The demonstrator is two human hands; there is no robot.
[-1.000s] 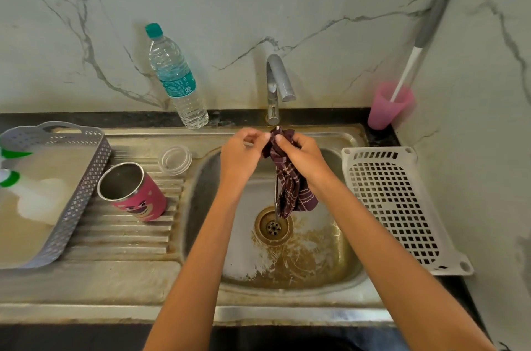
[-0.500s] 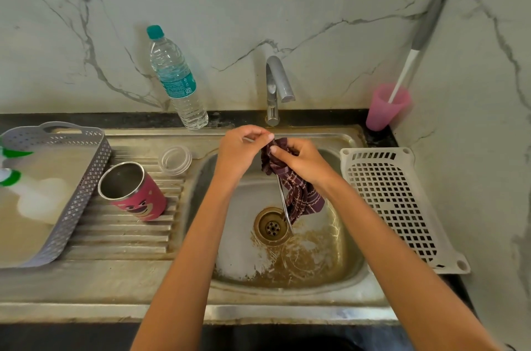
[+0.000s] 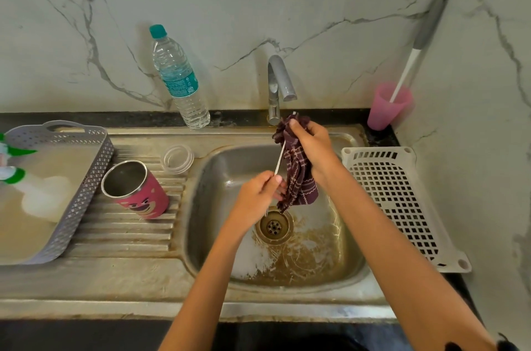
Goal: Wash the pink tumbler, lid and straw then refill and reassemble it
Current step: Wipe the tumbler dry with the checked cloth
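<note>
Straw [image 3: 278,162], metal, held over the sink [image 3: 212,235]: our left hand [image 3: 258,195] pinches its lower part, our right hand [image 3: 311,144] grips its top through a dark checked cloth [image 3: 298,178]. Tumbler [image 3: 138,190], pink, uncapped, upright on the draining board [image 3: 123,235]; clear lid [image 3: 177,158] just beside it.

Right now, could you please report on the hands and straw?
Left hand pinches straw low. Right hand grips cloth round its top. Tumbler, lid sit on drainboard. Nothing blocking.
</note>
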